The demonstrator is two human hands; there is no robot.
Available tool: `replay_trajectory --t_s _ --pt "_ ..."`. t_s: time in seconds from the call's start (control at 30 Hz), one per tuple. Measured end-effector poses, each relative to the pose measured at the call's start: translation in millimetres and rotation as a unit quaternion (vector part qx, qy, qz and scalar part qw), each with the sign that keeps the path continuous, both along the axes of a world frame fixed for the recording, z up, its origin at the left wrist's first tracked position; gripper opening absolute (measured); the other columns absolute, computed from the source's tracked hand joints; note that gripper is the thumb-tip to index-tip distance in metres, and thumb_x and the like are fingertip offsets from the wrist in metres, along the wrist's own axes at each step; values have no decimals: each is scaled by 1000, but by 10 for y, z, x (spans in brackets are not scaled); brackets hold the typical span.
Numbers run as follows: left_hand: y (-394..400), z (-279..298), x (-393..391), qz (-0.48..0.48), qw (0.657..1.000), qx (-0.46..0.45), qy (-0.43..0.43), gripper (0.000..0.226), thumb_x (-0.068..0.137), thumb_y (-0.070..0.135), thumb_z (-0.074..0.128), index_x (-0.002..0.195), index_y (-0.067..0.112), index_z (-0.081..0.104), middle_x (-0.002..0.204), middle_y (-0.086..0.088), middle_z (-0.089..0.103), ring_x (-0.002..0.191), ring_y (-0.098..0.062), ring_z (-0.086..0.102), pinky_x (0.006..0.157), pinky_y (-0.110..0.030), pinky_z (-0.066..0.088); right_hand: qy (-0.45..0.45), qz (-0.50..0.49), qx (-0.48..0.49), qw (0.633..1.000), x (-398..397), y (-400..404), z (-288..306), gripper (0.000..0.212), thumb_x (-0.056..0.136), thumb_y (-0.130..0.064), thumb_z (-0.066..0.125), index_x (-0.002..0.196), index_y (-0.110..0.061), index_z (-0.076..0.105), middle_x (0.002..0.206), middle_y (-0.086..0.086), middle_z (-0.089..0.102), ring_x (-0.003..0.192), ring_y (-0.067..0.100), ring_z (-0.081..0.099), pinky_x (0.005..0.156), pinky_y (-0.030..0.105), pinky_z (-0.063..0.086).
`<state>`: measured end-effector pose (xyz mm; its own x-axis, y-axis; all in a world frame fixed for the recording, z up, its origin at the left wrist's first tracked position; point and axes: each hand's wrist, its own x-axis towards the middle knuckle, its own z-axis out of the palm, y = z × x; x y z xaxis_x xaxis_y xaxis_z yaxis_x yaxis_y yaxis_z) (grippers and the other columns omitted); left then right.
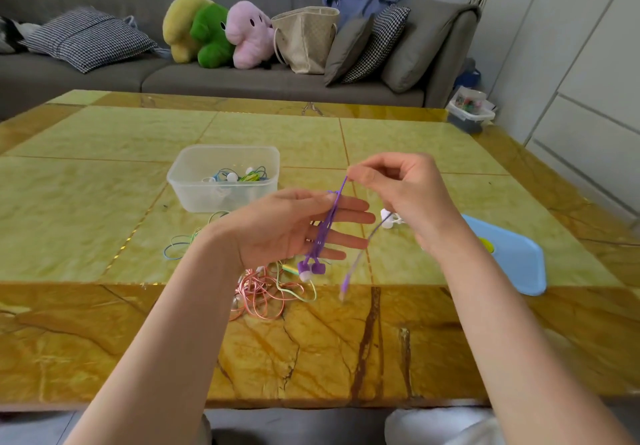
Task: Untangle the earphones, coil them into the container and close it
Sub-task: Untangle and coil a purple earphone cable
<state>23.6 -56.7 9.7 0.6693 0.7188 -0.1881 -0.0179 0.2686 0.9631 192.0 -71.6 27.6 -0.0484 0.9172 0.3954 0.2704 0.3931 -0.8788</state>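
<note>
Your left hand [277, 226] is held palm-up with fingers straight above the bench [104, 174]; the purple earphones [323, 233] drape across those fingers, earbuds hanging below them. Your right hand [398, 188] pinches the purple cord's upper end between thumb and forefinger, above the left fingertips. The clear container [225, 176] sits behind the left hand, lidless, with coiled earphones inside. The blue lid [512, 261] lies right of the container, near the bench edge.
</note>
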Motion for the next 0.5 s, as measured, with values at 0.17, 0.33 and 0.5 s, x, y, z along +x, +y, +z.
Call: replay_trajectory --t_s 0.17,0.33,0.5 --pt "-11 5 18 -118 988 -18 -100 40 93 24 39 124 6 57 131 -9 57 110 -39 59 92 -46 50 65 -21 -12 998 56 47 -35 14 88 -16 61 76 -10 67 45 -13 47 43 5 40 46 15 33" --pt "-9 74 75 -135 962 -22 -238 41 93 24 37 127 9 55 131 -5 57 108 -34 61 89 -41 52 56 59 -95 992 -83 63 -140 21 91 7 44 81 19 57 59 22 56 53 6 50 50 14 38" --pt "56 103 101 59 958 -9 -280 42 90 23 38 128 10 50 134 -5 55 111 -33 60 92 -39 51 -100 32 -106 989 -232 106 -247 23 88 6 48 71 -1 62 47 -10 48 38 1 39 44 10 29"
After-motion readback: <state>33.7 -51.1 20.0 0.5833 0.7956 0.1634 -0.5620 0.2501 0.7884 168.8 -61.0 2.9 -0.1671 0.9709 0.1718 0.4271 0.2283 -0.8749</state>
